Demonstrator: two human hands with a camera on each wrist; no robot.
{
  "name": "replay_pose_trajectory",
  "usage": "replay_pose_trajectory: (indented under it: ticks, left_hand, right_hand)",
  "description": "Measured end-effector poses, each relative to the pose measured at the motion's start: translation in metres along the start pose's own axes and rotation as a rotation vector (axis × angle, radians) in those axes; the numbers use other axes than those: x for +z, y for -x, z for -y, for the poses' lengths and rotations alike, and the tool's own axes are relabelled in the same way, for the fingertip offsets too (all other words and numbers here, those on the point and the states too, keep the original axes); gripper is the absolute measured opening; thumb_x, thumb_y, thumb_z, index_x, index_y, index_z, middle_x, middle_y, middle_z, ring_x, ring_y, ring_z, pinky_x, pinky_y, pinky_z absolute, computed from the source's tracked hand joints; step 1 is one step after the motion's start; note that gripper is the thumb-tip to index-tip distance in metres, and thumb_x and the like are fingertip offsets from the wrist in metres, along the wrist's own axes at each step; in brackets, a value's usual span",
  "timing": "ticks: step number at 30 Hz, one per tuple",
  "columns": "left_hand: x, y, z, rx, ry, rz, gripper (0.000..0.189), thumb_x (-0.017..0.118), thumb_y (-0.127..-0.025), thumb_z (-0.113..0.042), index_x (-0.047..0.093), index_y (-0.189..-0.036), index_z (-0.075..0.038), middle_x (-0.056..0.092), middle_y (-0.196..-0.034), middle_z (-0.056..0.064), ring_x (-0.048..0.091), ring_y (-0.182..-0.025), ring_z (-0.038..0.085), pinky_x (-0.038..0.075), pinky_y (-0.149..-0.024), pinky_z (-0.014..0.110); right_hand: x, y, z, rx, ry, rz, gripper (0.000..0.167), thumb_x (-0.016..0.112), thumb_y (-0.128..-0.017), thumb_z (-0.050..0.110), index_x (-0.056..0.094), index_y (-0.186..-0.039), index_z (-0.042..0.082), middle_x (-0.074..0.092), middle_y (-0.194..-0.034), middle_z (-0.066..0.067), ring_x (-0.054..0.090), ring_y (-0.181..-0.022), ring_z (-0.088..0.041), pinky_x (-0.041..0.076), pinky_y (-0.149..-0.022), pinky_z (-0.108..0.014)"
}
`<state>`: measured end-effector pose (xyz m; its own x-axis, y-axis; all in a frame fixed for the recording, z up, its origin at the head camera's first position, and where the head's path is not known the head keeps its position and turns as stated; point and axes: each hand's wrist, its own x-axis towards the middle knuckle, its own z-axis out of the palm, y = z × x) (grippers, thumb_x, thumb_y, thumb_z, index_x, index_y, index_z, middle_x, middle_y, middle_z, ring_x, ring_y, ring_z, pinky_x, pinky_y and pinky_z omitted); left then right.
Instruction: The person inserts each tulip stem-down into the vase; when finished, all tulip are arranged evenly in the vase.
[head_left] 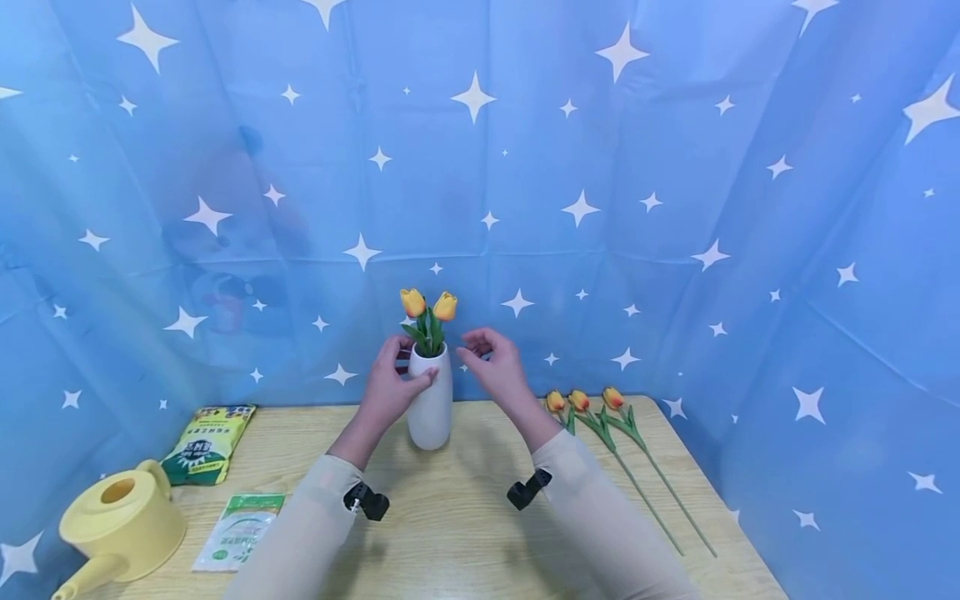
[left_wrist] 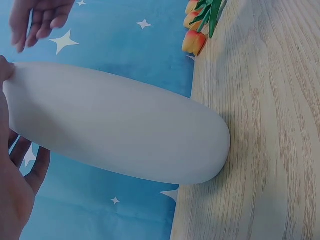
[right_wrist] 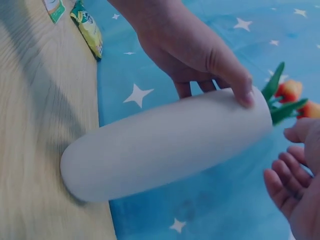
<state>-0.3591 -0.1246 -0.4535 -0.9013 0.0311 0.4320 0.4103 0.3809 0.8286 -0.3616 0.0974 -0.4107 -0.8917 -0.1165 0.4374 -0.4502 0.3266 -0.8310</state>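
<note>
A tall white vase (head_left: 431, 408) stands upright on the table with two orange-yellow tulips (head_left: 428, 310) in its mouth. My left hand (head_left: 392, 379) holds the vase near its rim, thumb in front and fingers behind; the right wrist view shows this left hand (right_wrist: 200, 55) from the other side. To the right of the vase, apart from it, my right hand (head_left: 497, 367) hovers with loosely bent fingers and nothing between them. The right wrist view has green leaves (right_wrist: 280, 97) poking out of the vase beside that hand.
Three more tulips (head_left: 612, 398) with long green stems lie at the right of the table (head_left: 442, 525). A yellow watering can (head_left: 127, 525), a yellow-green packet (head_left: 208, 446) and a white-green sachet (head_left: 240, 532) are at the left. A blue starry curtain (head_left: 525, 208) hangs behind.
</note>
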Motion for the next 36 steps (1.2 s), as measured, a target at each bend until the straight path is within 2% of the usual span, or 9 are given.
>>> replay_pose_trajectory:
  ticks: [8,17,24,29,34,36]
  left_hand:
    - [0.0,0.001,0.0,-0.01,-0.011,0.005,0.055,0.087,-0.096,-0.032,0.056,-0.137,-0.012,0.059,-0.138,0.01,0.061,-0.129,0.034,0.057,-0.107,0.057]
    - [0.0,0.0,0.002,-0.006,0.0,0.005,0.056,0.086,-0.095,-0.034,0.057,-0.138,-0.011,0.059,-0.138,0.01,0.06,-0.129,0.034,0.057,-0.107,0.058]
    - [0.003,-0.002,0.003,0.0,-0.001,0.004,0.057,0.087,-0.094,-0.035,0.057,-0.137,-0.011,0.059,-0.138,0.01,0.061,-0.129,0.035,0.057,-0.108,0.057]
    - [0.002,-0.001,0.003,-0.004,0.017,0.001,0.056,0.088,-0.094,-0.032,0.057,-0.136,-0.011,0.059,-0.138,0.01,0.061,-0.129,0.034,0.056,-0.108,0.057]
    - [0.0,-0.001,0.003,-0.003,0.024,0.007,0.056,0.088,-0.095,-0.033,0.057,-0.137,-0.012,0.059,-0.139,0.01,0.061,-0.129,0.034,0.056,-0.108,0.058]
    - [0.0,-0.001,0.004,-0.003,0.023,0.006,0.056,0.088,-0.095,-0.033,0.057,-0.137,-0.012,0.059,-0.139,0.009,0.061,-0.129,0.034,0.056,-0.109,0.057]
  right_hand:
    - [-0.034,0.029,-0.021,0.067,0.044,0.034,0.02,0.079,-0.105,0.023,0.076,-0.121,0.012,0.072,-0.108,-0.004,0.065,-0.098,-0.022,0.058,-0.084,-0.038]
    - [-0.07,0.064,-0.043,0.129,0.129,0.061,0.021,0.08,-0.104,0.013,0.075,-0.124,0.009,0.07,-0.106,-0.008,0.067,-0.095,-0.025,0.06,-0.075,-0.031]
    - [-0.094,0.092,-0.073,0.203,0.146,0.067,0.023,0.079,-0.105,0.015,0.072,-0.125,0.006,0.07,-0.108,-0.008,0.065,-0.097,-0.022,0.057,-0.079,-0.03]
    - [-0.105,0.108,-0.093,0.268,0.198,0.082,0.029,0.078,-0.106,0.02,0.07,-0.13,0.006,0.069,-0.114,-0.01,0.063,-0.102,-0.023,0.057,-0.082,-0.036]
    - [-0.109,0.12,-0.109,0.319,0.239,0.101,0.041,0.078,-0.105,0.014,0.066,-0.142,0.002,0.066,-0.128,-0.02,0.064,-0.106,-0.025,0.058,-0.083,-0.036]
    - [-0.11,0.124,-0.116,0.33,0.245,0.096,0.043,0.079,-0.104,0.012,0.065,-0.143,0.001,0.067,-0.127,-0.02,0.064,-0.104,-0.025,0.058,-0.08,-0.034]
